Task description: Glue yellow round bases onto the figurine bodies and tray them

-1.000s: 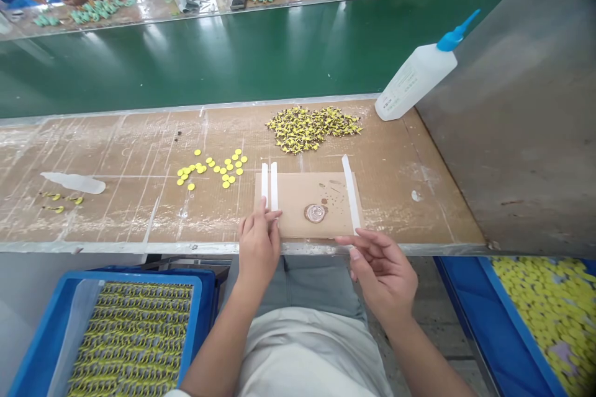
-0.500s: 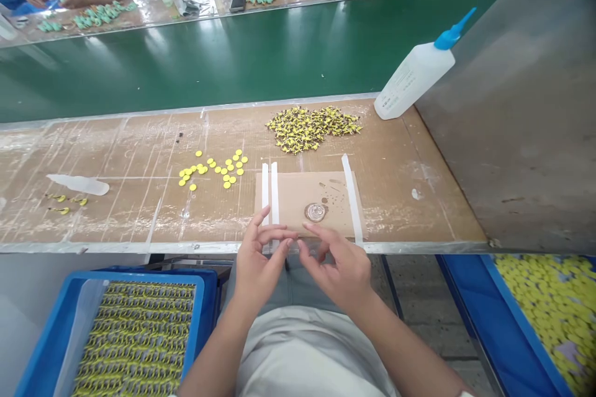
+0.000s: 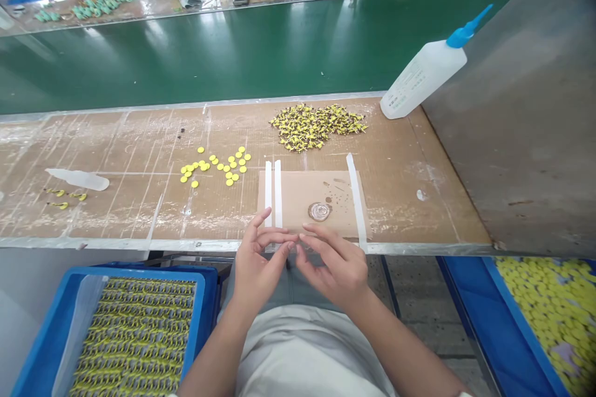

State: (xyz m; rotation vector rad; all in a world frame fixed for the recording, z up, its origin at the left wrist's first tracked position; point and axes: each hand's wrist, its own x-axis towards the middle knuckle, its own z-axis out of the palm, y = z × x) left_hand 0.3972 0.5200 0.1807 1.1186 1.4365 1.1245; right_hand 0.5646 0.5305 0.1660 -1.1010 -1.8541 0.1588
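Note:
Fingertips nearly meeting, both hands hover at the bench's front edge. My left hand is closed in a pinch of thumb and forefinger; anything in it is too small to make out. My right hand has its thumb and fingers curled together against the left fingertips, and what lies between them is hidden. Just beyond is a taped cardboard sheet bearing a round blob of clear, glue-like material. Yellow discs lie scattered to the left, and a pile of small yellow-and-dark pieces sits behind the sheet.
A white bottle with a blue nozzle leans near the metal panel at right. Blue trays stand below: one with rows of yellow pieces, another with yellow discs. Co-workers sit beyond the green belt.
The view has shifted slightly, so the bench things appear a little displaced. My right fingers have moved slightly left, closer to the left fingertips.

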